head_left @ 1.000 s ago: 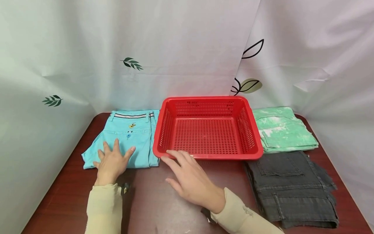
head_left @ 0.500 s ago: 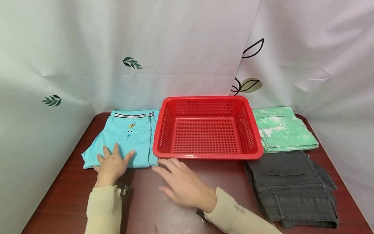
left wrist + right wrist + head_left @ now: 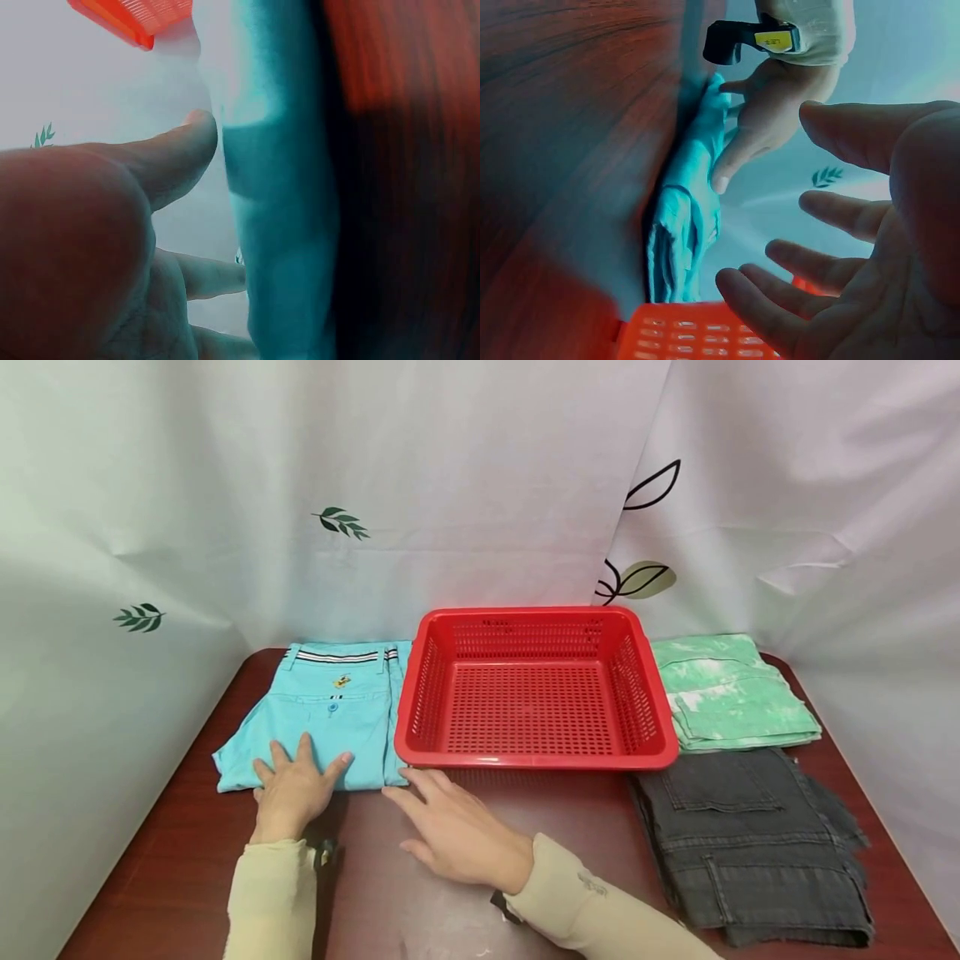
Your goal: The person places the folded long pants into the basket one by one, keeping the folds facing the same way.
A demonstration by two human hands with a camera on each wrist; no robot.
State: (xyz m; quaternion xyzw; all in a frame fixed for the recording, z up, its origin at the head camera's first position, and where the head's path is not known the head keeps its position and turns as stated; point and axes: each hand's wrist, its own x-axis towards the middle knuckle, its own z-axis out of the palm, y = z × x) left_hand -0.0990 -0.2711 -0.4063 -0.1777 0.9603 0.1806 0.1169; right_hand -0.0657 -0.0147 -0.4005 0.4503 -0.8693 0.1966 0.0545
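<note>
Folded light blue trousers [image 3: 330,718] with a striped waistband lie at the left of the table. My left hand [image 3: 295,789] rests on their near part, fingers spread; in the left wrist view its thumb and fingertips meet the blue cloth [image 3: 277,187]. Just in front of the red plastic basket [image 3: 536,762], near its left front corner, is my right hand [image 3: 457,835], fingers spread and holding nothing. The right wrist view shows the right palm [image 3: 900,292] facing the trousers' folded end [image 3: 679,240], with the basket's wall [image 3: 697,330] below.
Right of the basket lies a folded green and white tie-dye garment [image 3: 735,702]. Folded dark grey jeans [image 3: 757,852] are in front of it, near the right edge of the brown table [image 3: 157,852]. A white curtain with leaf prints [image 3: 450,485] encloses the back and sides.
My right hand has moved left and toward me, off the basket's front rim. The left hand has slid slightly toward me on the trousers, its fingers still spread.
</note>
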